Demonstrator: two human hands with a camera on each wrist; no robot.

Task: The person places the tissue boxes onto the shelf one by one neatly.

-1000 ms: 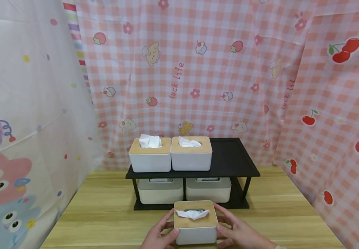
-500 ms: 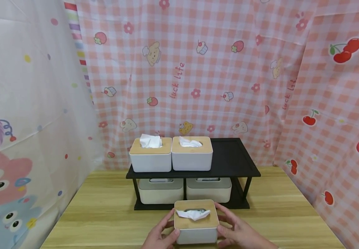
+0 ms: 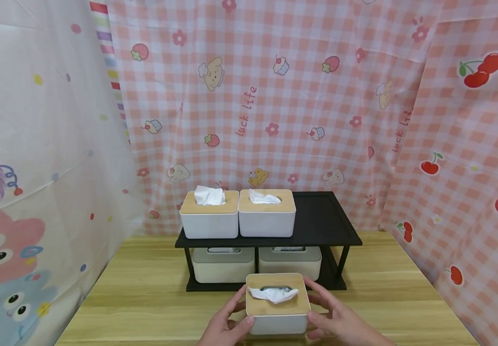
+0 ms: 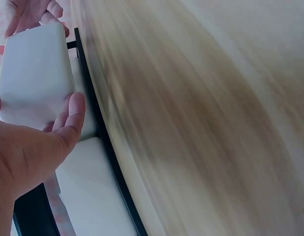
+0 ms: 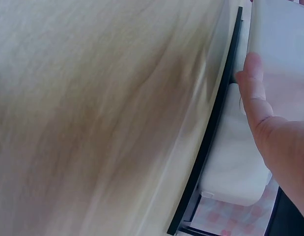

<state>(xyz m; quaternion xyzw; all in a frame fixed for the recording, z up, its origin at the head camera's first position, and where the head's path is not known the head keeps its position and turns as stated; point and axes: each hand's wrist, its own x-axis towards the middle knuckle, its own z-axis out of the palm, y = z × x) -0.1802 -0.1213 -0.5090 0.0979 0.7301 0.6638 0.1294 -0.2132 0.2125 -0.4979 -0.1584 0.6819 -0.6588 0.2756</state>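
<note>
Both hands hold a white tissue box (image 3: 278, 325) with a light wood lid, a tissue poking from its slot, in front of the black shelf. My left hand (image 3: 227, 321) grips its left side, the thumb at the near corner. On the opposite side, my right hand (image 3: 337, 316) grips it with fingers spread along the wall. The left wrist view looks at the pale underside of the tissue box (image 4: 36, 73), raised off the table, with the left hand (image 4: 34, 150) beside it. In the right wrist view the right hand (image 5: 277, 130) supports the other side.
A black two-tier shelf (image 3: 324, 216) stands behind. Its upper tier bears two wood-lidded tissue boxes, left (image 3: 210, 226) and middle (image 3: 267, 224). Two grey-lidded boxes, left (image 3: 223, 270) and right (image 3: 289, 265), sit below. Patterned curtains (image 3: 249, 96) surround the wooden table (image 3: 115, 298).
Both hands have moved the tissue box slightly up and to the right in the head view, toward the shelf. The grip stays the same; the boxes on the shelf have not moved.
</note>
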